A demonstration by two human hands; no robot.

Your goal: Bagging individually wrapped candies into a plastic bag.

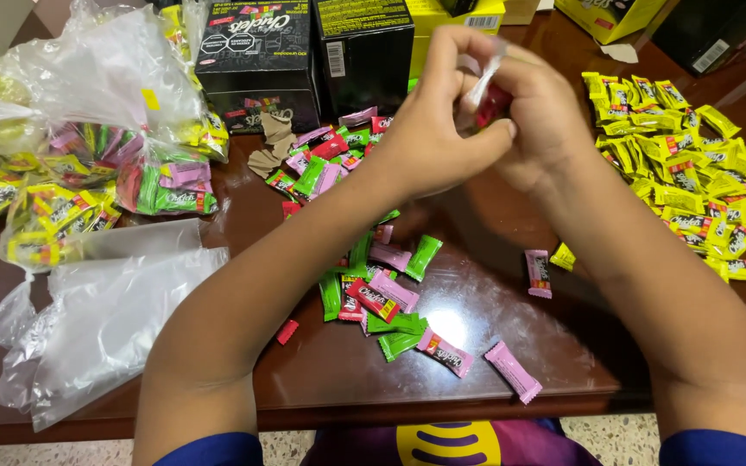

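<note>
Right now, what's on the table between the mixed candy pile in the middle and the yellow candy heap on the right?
Head view: mostly bare tabletop, with one pink candy and one yellow candy lying close together. The right forearm crosses above that stretch.

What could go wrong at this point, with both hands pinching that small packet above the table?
1. The left hand and right hand pinch a small clear bag holding a red candy; it might slip out and drop among the mixed candies below.
2. A forearm could sweep the pink candy off the near table edge.
3. The right elbow might scatter the yellow pile.
</note>
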